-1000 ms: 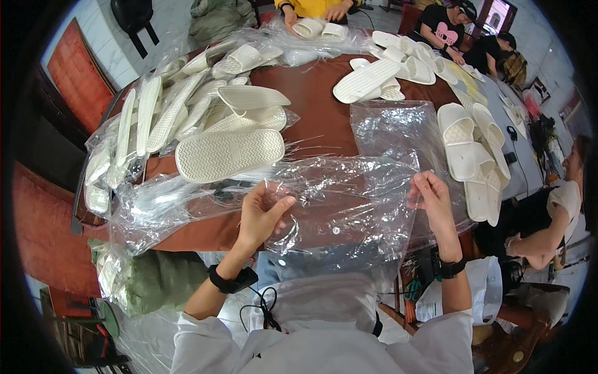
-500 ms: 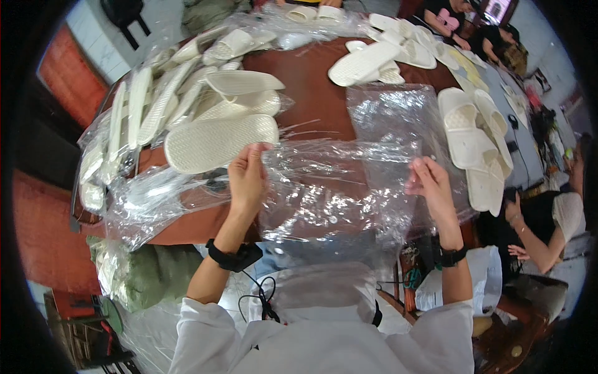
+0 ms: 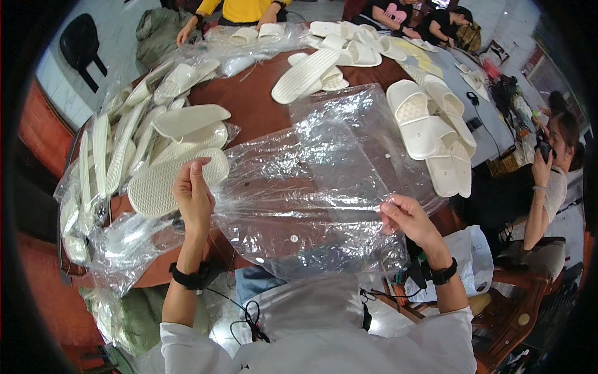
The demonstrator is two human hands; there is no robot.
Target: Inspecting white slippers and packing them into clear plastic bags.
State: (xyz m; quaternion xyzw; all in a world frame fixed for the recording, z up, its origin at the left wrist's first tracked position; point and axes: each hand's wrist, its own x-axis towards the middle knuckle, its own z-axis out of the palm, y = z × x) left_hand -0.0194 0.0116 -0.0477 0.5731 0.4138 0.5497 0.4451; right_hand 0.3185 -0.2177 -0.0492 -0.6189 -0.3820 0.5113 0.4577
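Observation:
A clear plastic bag (image 3: 299,206) is stretched between my two hands over the near side of the table. My left hand (image 3: 194,194) is closed on the bag's left end, where the film gathers into creases. My right hand (image 3: 408,219) pinches its right edge. Just behind my left hand lies a white slipper (image 3: 152,190), sole up, with more white slippers (image 3: 190,121) beyond it. Another clear bag (image 3: 342,106) lies flat on the table behind the stretched one, partly seen through it.
Bagged slippers (image 3: 115,149) crowd the table's left side. Loose white slippers (image 3: 430,131) lie at the right and a further group (image 3: 311,71) at the back. The brown table (image 3: 255,93) adjoins a grey one (image 3: 479,106). A person (image 3: 548,174) sits at right; others work at the far side.
The bag has spread out wider and flatter between my hands, which have moved apart, the left hand leftward. My view has shifted, and the person at right has raised an object toward the head.

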